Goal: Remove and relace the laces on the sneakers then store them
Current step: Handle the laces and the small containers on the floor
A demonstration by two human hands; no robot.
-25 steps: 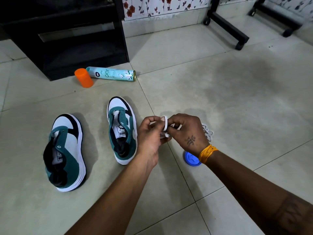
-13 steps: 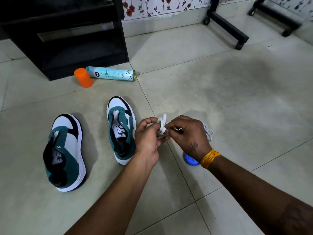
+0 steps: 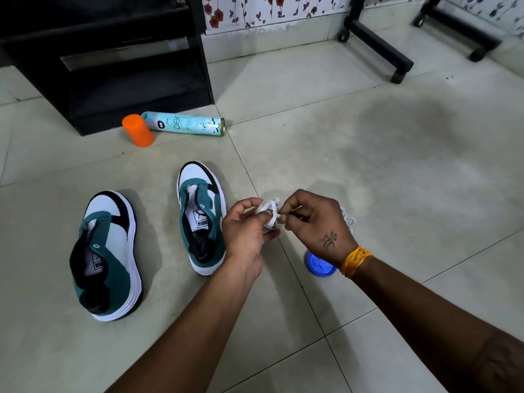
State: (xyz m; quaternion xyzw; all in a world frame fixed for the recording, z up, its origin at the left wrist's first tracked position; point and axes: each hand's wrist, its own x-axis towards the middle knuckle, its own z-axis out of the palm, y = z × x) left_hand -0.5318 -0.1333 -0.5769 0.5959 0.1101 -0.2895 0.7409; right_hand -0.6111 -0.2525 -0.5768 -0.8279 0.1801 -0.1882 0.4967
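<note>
Sneakers (image 3: 202,219) left of hands (image 3: 283,222).

Home room, tiled floor (image 3: 368,171), floral wallpaper (image 3: 272,9)

An orange cap (image 3: 137,133) stood touching a fallen teal spray can (image 3: 185,126) before a black cabinet (image 3: 113,61); a blue lid (image 3: 319,265) lay on the tiled floor (image 3: 397,165).

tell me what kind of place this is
Probably a room in a home: a tiled floor, floral wallpaper along the wall, and a black cabinet. Two sneakers and an air freshener can lie on the floor.
</note>
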